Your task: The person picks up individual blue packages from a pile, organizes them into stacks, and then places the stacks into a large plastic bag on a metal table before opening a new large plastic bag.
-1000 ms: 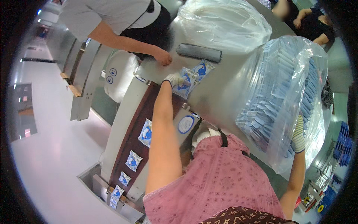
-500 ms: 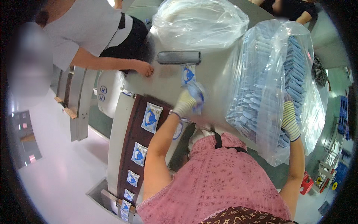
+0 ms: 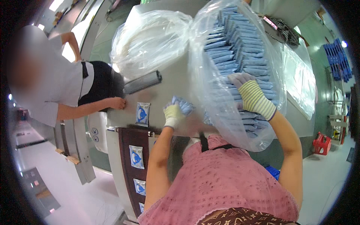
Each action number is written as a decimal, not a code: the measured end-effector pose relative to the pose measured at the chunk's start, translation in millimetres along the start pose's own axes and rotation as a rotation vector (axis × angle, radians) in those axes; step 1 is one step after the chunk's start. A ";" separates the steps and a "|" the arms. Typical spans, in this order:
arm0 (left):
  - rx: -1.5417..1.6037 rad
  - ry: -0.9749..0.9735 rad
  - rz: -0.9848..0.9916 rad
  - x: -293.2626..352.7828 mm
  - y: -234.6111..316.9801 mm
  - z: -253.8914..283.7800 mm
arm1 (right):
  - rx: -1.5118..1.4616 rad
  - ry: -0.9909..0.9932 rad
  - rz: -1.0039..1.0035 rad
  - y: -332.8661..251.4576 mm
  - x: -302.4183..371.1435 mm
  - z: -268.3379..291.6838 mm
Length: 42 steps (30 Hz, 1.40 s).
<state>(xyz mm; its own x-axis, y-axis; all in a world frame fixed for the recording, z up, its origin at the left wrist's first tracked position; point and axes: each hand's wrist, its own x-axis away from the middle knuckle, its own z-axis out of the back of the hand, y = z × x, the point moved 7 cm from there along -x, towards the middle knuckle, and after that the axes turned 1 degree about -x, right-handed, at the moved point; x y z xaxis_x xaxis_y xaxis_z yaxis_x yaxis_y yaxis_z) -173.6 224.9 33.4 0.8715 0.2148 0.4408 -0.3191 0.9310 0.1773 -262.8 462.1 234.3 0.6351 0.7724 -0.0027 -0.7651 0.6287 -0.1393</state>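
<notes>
My left hand (image 3: 173, 114), in a pale knitted glove, is closed around light-blue packets (image 3: 184, 106) just above the table; how many I cannot tell. My right hand (image 3: 256, 95), in a yellow-and-white striped glove, lies with its fingers stretched over packets (image 3: 249, 48) stacked in rows inside a large clear plastic bag (image 3: 198, 69). A single blue-and-white packet (image 3: 142, 114) with a whale-like picture lies on the table left of my left hand. More such packets (image 3: 136, 156) lie spaced along the dark conveyor belt (image 3: 126, 165).
A second clear bag (image 3: 150, 39) stands at the far left of the table (image 3: 172, 80). Near it lies a grey roller-shaped bar (image 3: 143, 82). A co-worker's hand (image 3: 117, 103) touches the table's left edge. Flat clear plastic sheets (image 3: 300, 84) lie right of the filled bag.
The view has turned toward the right. My left hand has drawn packets away from beside the grey bar. My right hand has shifted from the bag's right side onto the stacked rows.
</notes>
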 end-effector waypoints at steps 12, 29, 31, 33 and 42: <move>1.361 0.097 -0.782 88.2 164.8 287.5 | 0.068 0.017 0.065 -3.9 5.7 -1.6; 0.441 0.040 -0.702 -68.0 193.3 188.1 | -0.240 0.343 0.220 61.7 -53.3 58.9; 1.043 -0.046 -0.347 -78.7 161.7 189.4 | -0.117 0.253 0.224 62.3 -73.2 40.5; 0.902 0.223 -0.499 -68.2 169.3 186.6 | 0.026 0.093 0.203 58.5 -90.4 16.1; -0.835 0.145 -0.342 -20.9 165.8 230.4 | 0.200 -0.423 -0.043 61.5 -83.4 -5.7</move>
<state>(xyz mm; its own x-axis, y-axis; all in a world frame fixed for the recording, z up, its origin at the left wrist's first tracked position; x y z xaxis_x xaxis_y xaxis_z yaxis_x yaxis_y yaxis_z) -330.5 306.8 256.2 0.9253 -0.1295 0.3564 0.2888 0.8497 -0.4412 -362.2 435.9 220.4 0.5993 0.6885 0.4084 -0.7709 0.6338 0.0627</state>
